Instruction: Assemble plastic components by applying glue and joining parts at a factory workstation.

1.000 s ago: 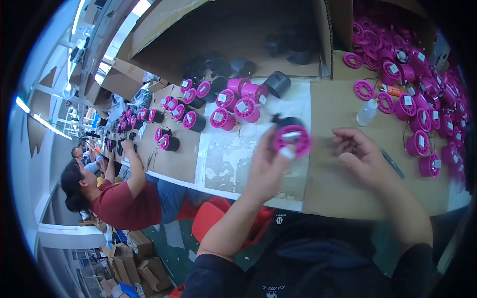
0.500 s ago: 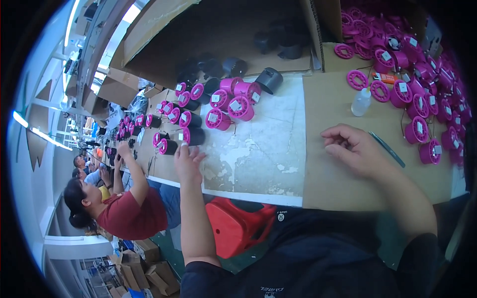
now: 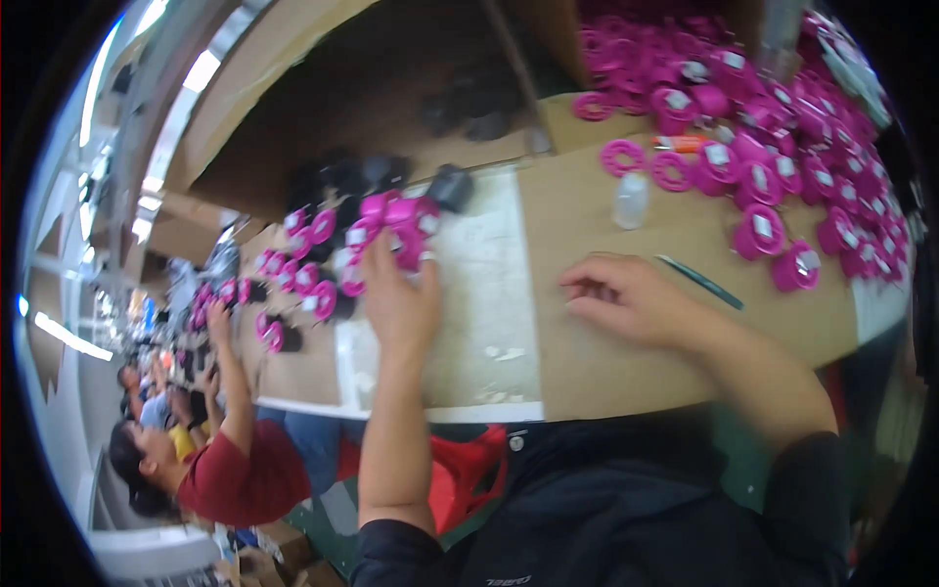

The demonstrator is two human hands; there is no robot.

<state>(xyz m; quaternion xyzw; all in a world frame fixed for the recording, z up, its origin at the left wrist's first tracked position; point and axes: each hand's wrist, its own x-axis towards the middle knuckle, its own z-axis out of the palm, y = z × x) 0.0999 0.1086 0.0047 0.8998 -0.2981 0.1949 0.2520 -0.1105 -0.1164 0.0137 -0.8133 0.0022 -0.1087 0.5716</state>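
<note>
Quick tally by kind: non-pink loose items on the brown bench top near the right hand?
Small translucent white plastic bottle: 1
Thin teal stick-shaped tool: 1
Orange tube-shaped item: 1
Total: 3

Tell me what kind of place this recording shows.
Most likely a factory assembly bench. A heap of identical pink round parts covers the cardboard-topped table, assembled pink-and-black pieces sit in rows, and other seated workers line the same bench.
</note>
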